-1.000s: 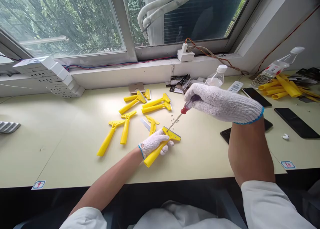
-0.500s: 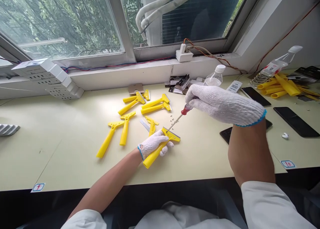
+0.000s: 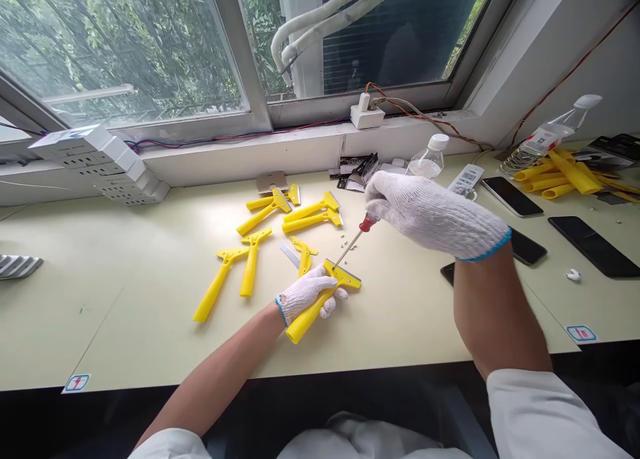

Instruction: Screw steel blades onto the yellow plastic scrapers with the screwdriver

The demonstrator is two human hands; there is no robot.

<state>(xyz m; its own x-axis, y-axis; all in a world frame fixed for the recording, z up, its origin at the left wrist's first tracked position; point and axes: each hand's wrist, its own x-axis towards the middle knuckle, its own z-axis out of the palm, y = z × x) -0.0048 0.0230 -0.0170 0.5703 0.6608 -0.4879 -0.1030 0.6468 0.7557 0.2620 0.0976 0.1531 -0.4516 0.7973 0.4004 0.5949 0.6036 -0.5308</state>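
Observation:
My gloved left hand (image 3: 309, 292) is closed round a yellow scraper (image 3: 311, 314), its bladed head pointing away and to the right. In my gloved right hand (image 3: 430, 212) is a screwdriver (image 3: 367, 223) with a red handle, held from above. The screwdriver's tip meets the left part of the scraper's head; the screw under it is too small to make out. Just beyond lie several small screws or nuts (image 3: 345, 244). A loose yellow head piece (image 3: 303, 252) and a metal blade (image 3: 289, 255) lie left of them.
Several yellow scrapers (image 3: 220, 287) are spread on the table (image 3: 150, 339) to the left. White boxes (image 3: 107, 165) stand at the back left. On the right are phones (image 3: 595, 245), a water bottle (image 3: 427, 157), an earbud (image 3: 573, 275) and a pile of yellow handles (image 3: 570, 172).
My right hand has turned and shifted slightly left, with the screwdriver tip still at the scraper's head. The left hand keeps its hold. The camera view has shifted slightly.

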